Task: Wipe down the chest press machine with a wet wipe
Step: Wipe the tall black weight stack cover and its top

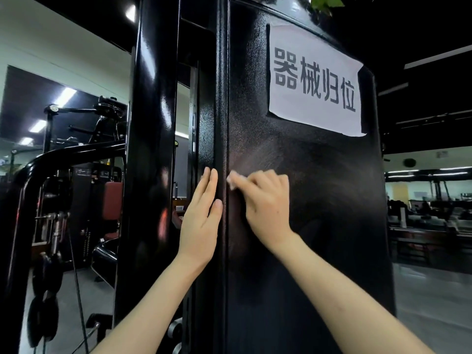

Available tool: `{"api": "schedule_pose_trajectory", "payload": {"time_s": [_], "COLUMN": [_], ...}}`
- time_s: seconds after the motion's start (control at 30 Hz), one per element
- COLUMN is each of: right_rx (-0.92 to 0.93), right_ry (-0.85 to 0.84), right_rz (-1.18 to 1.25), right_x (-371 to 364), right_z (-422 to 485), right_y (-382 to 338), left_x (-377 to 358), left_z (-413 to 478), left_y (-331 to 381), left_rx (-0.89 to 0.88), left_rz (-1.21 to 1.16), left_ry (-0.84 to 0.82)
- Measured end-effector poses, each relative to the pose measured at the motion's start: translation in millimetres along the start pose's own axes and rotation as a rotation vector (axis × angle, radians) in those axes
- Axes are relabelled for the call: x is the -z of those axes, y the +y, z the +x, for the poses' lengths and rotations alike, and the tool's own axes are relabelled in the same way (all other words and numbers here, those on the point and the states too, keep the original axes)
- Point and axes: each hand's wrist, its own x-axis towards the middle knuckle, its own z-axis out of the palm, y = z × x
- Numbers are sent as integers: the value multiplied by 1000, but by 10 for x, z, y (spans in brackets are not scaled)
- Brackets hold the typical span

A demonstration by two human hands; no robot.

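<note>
Head view: the chest press machine [306, 213] fills the middle of the frame, its tall black speckled cover panel close to the camera. The right hand [265, 203] is against that panel near its left edge. Its fingers [270, 180] are curled and clamped on a small white wet wipe [233, 180], which pokes out past the fingertips to the left and touches the panel. A paler, smeared patch shows on the panel above and around this hand.

The left hand [201, 221] lies flat on the narrow side face of the cover, just beside the right hand. Its fingers [210, 182] are straight, together and pointing up, with the thumb along the corner ridge between the 2 hands. Both forearms are bare.

High on the panel is a white paper sign [316, 80] with 4 black printed characters, its lower corner curling. Left of the cover stands a glossy black post [153, 123]. Beyond it are a curved black frame tube [76, 152], a red pad [112, 200] and black weight plates [44, 302] low at the left. Green leaves [327, 2] show at the top edge.
</note>
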Motion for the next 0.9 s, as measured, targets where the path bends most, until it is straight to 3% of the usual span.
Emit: {"api": "schedule_pose_trajectory", "payload": {"time_s": [0.13, 0.3, 0.37, 0.47, 0.5, 0.57, 0.7, 0.8, 0.9], "right_rx": [-338, -122, -396, -1129, -1226, -1149, -544, -192, -167], "right_ry": [167, 18, 74, 178, 165, 161, 40, -11, -38], "right_rz": [-63, 55, -4, -37, -49, -43, -59, -26, -116], "right_x": [-125, 55, 200, 488, 527, 510, 397, 427, 488], "right_z": [515, -213, -454, -763, -842, -890, -1131, -1382, -1448], "right_y": [260, 251, 723, 1424, 1508, 1399, 743, 425, 793], "left_x": [-95, -94, -93, -148, -182, -254, -307, -342, -489], "left_z": [-55, -101, -69, 55, 94, 145, 149, 114, 45], "left_y": [36, 61, 83, 137, 148, 162, 172, 196, 226], "left_rx": [-13, -235, -334, -460, -496, -532, -532, -510, -567], "left_rz": [169, 687, 876, 1085, 1143, 1226, 1280, 1308, 1335], "left_ry": [105, 160, 84, -68, -121, -185, -179, -168, -254]}}
